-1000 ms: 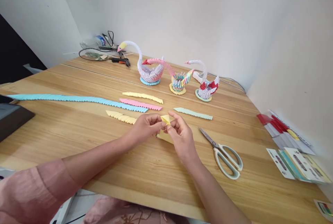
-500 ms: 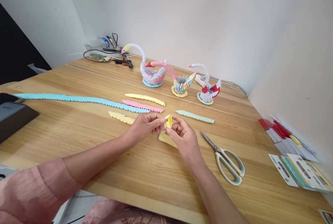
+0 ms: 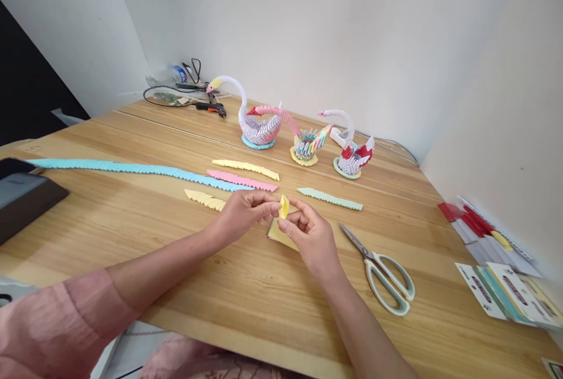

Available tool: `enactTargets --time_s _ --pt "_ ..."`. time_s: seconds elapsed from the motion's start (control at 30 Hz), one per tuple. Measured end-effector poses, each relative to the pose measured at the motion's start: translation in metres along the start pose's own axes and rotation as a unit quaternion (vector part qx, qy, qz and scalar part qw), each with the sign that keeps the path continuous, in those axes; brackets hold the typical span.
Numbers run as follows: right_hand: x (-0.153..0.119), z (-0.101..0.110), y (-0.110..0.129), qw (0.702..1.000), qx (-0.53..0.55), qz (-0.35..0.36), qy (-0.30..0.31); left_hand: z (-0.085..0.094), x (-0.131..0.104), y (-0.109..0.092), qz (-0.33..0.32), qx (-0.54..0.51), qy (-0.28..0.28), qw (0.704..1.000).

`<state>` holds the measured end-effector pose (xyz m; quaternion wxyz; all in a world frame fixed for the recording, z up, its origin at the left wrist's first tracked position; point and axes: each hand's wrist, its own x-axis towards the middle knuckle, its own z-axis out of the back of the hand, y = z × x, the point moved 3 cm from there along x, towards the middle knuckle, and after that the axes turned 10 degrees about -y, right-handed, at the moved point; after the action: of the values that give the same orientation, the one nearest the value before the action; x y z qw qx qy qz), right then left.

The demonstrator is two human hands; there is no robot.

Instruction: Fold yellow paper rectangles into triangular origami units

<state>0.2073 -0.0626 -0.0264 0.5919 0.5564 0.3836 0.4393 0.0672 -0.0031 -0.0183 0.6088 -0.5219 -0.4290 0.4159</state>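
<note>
A small folded piece of yellow paper (image 3: 284,207) is pinched between my two hands above the table. My left hand (image 3: 246,213) grips its left side with thumb and forefinger. From the right, the thumb and fingers of my right hand (image 3: 311,232) close on its other edges. Beneath them lies a stack of pale yellow paper (image 3: 280,234), partly covered by my right hand. Just beyond are chains of folded paper: a yellow one (image 3: 203,198) partly behind my left hand, a long blue one (image 3: 132,169), a pink one (image 3: 243,180), another yellow one (image 3: 246,168) and a pale green one (image 3: 329,198).
Scissors (image 3: 378,270) lie right of my right hand. Three folded-paper swans stand at the back, among them a large white one (image 3: 260,131). A glue gun (image 3: 211,108) lies back left, a dark phone-like object (image 3: 26,200) at left, paper packs (image 3: 510,291) at right.
The yellow piece has turned slightly between my fingers and looks narrower, its opening less visible. My hands stay in nearly the same place. The view has shifted a little.
</note>
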Motion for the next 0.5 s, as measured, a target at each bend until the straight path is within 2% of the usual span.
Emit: enactTargets --time_s 0.17,0.3,0.4,0.5 --pt "-0.0009 -0.0003 0.0005 0.999 -0.041 0.024 -0.013 -0.0014 -0.0011 -0.0008 0.004 0.010 -0.006 1.000" --pt "-0.0032 -0.0029 0.0002 0.997 -0.062 0.048 -0.025 -0.0060 -0.0020 0.0023 0.043 -0.049 0.007 0.998" --pt "-0.0041 -0.0048 -0.0003 0.999 -0.033 0.027 -0.020 -0.0069 -0.0013 0.0034 0.061 -0.086 0.003 0.994" --pt "-0.0017 -0.0026 0.0002 1.000 0.009 0.012 0.001 -0.0051 -0.0006 0.0017 0.055 -0.077 -0.005 0.995"
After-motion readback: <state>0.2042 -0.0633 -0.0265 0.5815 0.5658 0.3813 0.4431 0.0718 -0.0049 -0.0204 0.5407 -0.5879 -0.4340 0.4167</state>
